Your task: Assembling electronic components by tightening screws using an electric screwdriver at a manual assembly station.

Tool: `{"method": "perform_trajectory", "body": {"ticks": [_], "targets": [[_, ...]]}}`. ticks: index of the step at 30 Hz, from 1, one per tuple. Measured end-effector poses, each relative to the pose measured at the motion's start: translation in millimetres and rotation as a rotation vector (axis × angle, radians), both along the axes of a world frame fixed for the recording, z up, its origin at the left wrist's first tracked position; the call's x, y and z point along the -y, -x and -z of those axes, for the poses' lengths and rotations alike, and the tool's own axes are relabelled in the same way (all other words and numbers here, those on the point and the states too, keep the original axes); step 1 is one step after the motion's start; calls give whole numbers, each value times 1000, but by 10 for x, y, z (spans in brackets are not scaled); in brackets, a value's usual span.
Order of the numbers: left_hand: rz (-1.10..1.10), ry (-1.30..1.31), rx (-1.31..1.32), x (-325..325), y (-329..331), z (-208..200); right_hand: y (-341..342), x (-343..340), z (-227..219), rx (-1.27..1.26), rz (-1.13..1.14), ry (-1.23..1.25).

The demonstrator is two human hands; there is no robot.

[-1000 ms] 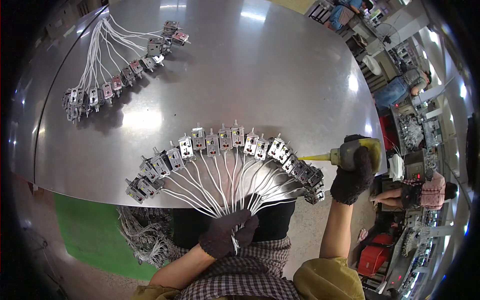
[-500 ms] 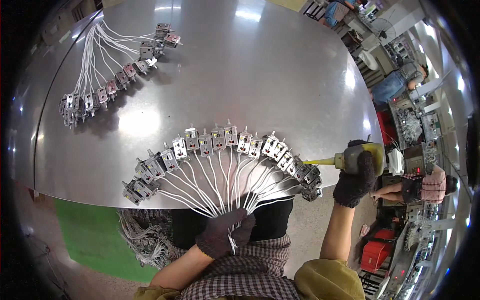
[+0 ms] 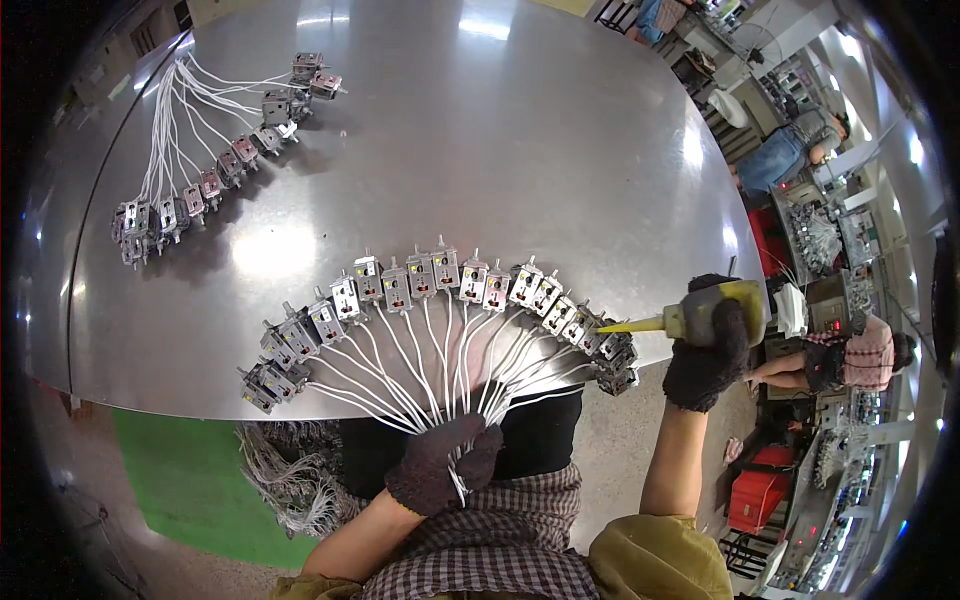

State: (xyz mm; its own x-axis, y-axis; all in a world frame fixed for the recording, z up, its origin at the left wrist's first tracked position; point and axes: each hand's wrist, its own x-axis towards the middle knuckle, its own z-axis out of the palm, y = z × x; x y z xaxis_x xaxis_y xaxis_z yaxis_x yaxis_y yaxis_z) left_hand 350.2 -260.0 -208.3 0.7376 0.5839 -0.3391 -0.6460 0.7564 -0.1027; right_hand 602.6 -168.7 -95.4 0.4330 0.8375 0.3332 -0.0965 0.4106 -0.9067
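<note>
My left hand [image 3: 443,464], in a dark knitted glove, is closed round a bundle of white wires [image 3: 458,375] at the table's near edge. From it the wires fan out to an arc of small metal box-shaped parts with shafts [image 3: 420,273], lying on the metal table [image 3: 470,150]. At the right, my gloved right hand [image 3: 708,352] grips a squeeze bottle [image 3: 722,312] with a long yellow nozzle [image 3: 632,325]. The bottle lies nearly level, its nozzle pointing left. The tip is at the metal parts on the arc's right side; whether it touches one I cannot tell.
A second wired bunch of metal parts [image 3: 190,200] lies at the table's far left. Below the near edge hangs a pile of grey-white wires [image 3: 300,480] beside a green surface [image 3: 200,480]. Other people [image 3: 865,355] work at benches on the right, near a red bin [image 3: 757,495].
The whole view has shifted slightly, and the arc of parts sits a little further left. The nozzle tip has moved slightly left along the arc's right side. Both hands keep their holds.
</note>
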Motion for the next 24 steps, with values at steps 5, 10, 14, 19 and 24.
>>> {"method": "perform_trajectory", "body": {"ticks": [5, 10, 14, 19, 24], "targets": [[4, -9, -109, -28, -17, -119, -50, 53, 30, -22, 153, -21], [10, -37, -90, -3, -17, -59, -35, 78, 55, 76, 69, -17], [2, -15, -143, -35, -31, -169, -128, 125, 99, 208, 68, -5], [27, -18, -76, -17, -7, -78, -320, 164, 54, -69, 110, -24], [31, -24, -199, -13, -22, -125, -222, 202, -15, 1, 215, -37]]}}
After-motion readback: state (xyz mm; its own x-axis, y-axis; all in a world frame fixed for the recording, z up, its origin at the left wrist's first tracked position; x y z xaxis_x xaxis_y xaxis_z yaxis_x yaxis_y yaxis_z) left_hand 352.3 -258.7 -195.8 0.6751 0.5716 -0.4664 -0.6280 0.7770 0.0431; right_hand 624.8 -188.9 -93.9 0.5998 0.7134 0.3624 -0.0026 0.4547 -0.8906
